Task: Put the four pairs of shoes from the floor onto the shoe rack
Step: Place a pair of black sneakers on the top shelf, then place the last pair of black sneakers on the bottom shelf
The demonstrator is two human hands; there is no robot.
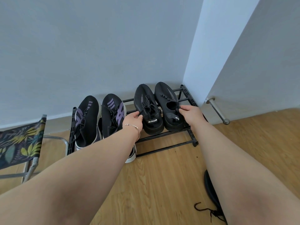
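A low black shoe rack [188,101] stands against the wall. On its top shelf, at the left, sits a pair of black sneakers with purple stripes [100,117]. To the right sits a pair of plain black sneakers [155,104]. My left hand [133,120] grips the heel side of the left black sneaker [146,106]. My right hand [190,113] pinches the collar of the right black sneaker [168,103]. Both shoes rest on the shelf. Another dark shoe with loose laces [211,197] lies on the floor, mostly hidden by my right arm.
A folding stool with a leaf-print fabric seat [21,142] stands left of the rack. A metal door stopper [217,110] juts from the wall at the right. Wooden floor [162,184] spreads in front of the rack.
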